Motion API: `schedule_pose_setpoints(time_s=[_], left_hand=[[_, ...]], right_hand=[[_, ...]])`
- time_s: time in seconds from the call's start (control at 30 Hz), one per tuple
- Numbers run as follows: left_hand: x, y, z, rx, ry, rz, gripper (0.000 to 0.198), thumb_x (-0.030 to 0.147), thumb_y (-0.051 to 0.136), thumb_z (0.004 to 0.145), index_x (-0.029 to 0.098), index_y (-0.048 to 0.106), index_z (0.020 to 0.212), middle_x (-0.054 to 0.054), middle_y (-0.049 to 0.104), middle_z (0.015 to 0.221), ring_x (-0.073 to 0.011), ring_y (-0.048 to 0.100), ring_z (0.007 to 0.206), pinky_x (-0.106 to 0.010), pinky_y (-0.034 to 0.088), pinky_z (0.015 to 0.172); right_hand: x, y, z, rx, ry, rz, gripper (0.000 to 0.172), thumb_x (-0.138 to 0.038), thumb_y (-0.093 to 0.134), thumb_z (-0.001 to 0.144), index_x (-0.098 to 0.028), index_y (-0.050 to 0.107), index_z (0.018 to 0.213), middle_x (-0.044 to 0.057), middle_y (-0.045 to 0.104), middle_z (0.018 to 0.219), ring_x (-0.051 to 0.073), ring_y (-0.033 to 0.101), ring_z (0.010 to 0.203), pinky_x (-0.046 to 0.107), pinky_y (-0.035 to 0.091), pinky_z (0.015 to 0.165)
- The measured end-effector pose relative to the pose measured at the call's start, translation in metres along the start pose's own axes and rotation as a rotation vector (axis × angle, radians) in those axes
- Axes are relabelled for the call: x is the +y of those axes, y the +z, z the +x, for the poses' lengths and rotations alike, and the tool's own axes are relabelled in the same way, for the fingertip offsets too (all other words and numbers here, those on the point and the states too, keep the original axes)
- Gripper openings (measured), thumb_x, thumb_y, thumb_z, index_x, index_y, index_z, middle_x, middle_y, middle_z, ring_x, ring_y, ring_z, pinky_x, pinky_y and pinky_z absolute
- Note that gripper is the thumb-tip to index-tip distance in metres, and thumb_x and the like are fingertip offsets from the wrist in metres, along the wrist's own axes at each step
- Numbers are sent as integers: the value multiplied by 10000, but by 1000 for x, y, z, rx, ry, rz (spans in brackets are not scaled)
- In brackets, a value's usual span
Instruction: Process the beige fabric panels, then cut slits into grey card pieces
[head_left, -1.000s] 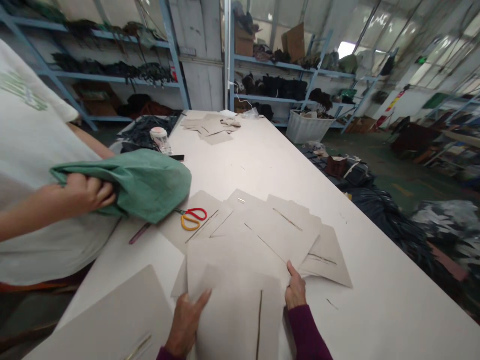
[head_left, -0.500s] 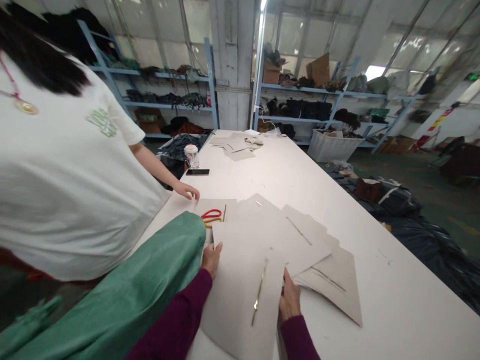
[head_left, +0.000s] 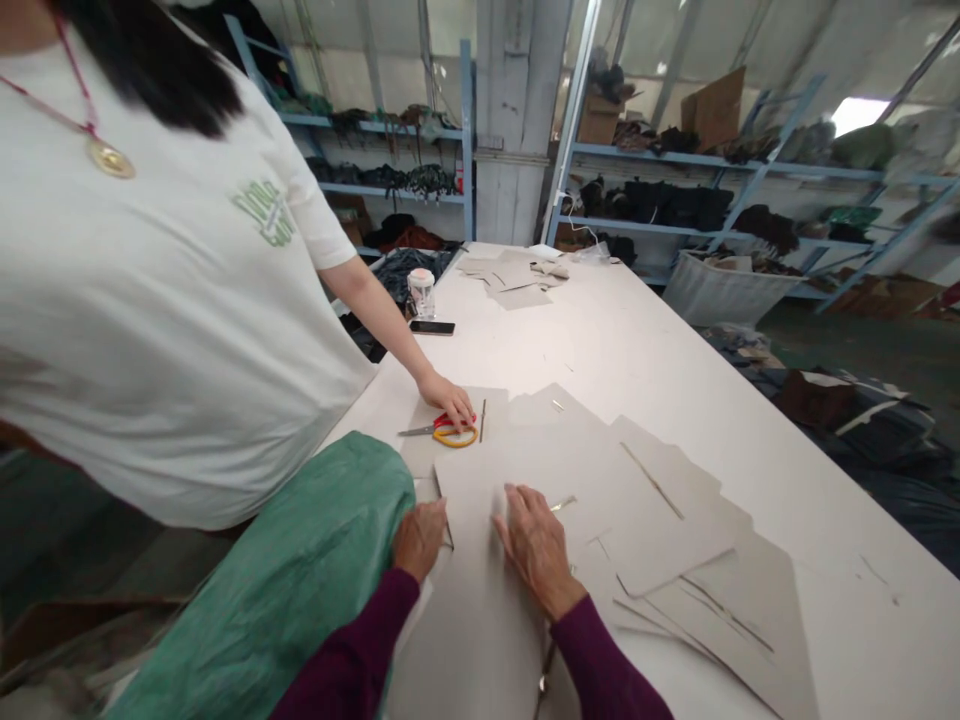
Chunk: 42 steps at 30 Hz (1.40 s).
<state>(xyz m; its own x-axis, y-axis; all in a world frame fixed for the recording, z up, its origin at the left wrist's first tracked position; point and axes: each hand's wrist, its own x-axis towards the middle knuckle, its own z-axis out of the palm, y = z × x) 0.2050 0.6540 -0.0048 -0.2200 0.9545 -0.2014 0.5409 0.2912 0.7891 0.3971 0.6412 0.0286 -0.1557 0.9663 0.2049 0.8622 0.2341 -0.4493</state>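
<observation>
My left hand (head_left: 420,540) is closed at the left edge of a grey sheet of flat material (head_left: 469,600), fingers curled over that edge. Over the same sheet, my right hand (head_left: 534,550) is spread palm down with nothing gripped. A narrow metallic zipper (head_left: 544,680) partly shows under my right forearm. More grey pieces (head_left: 720,570), some with dark slits or strips, lie overlapped to the right. Beyond my hands, another person's hand (head_left: 450,398) touches the scissors (head_left: 456,434), which have red and orange handles. Green material (head_left: 322,540) bulges up beside my left forearm.
The other person stands close on the left of the white table (head_left: 622,330). A phone (head_left: 433,327) and a cup (head_left: 421,292) sit near its left edge. Grey scraps (head_left: 517,275) lie at the far end. Dark bundles (head_left: 885,450) are on the floor at right.
My right hand has left the sheet's right edge and moved onto its surface, opening out. The other person's hand has reached forward to the scissors. The view has turned left.
</observation>
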Motion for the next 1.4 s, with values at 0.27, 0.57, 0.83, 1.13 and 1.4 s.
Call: schedule_pose_setpoints(time_s=[0.27,0.57,0.83,1.13,1.4], left_hand=[[3,-41,-55,-119,-216,-692,468,447,570,737,58,587,997,-100,642,808,-125,591,619,-267,466,622],[-13,-84,-169,-105,-435,-1163,530,321,721,677,65,539,1103,-212,659,1070,-269,648,952,-401,459,929],[6,-112,-114,6,-277,-657,392,508,754,525,221,658,774,-122,718,746,-337,684,744,-469,529,651],[71,-177,91,-206,-34,-550,351,339,382,843,193,656,680,-11,685,796,-243,613,1056,-320,510,712],[22,-172,159,-530,32,-555,228,274,431,742,295,609,883,-53,612,854,-211,621,1006,-407,566,748]], right_hand=[[-1,67,-18,-17,-84,-252,491,-355,413,913,-203,383,1379,105,342,1474,287,232,1361,534,128,1086],[-5,69,-13,-81,-85,-241,479,-285,312,944,-131,334,1396,160,305,1479,311,154,1373,579,46,1066],[-27,49,23,-43,-143,-274,432,-147,404,870,-102,472,1294,185,591,1188,286,493,1115,496,289,965],[-43,51,67,-132,-71,-299,519,-58,375,830,-108,409,1345,177,632,1022,264,552,949,402,397,811],[3,58,104,-203,-148,-330,490,-103,423,842,-200,404,1322,124,448,1327,299,398,1172,464,342,895]])
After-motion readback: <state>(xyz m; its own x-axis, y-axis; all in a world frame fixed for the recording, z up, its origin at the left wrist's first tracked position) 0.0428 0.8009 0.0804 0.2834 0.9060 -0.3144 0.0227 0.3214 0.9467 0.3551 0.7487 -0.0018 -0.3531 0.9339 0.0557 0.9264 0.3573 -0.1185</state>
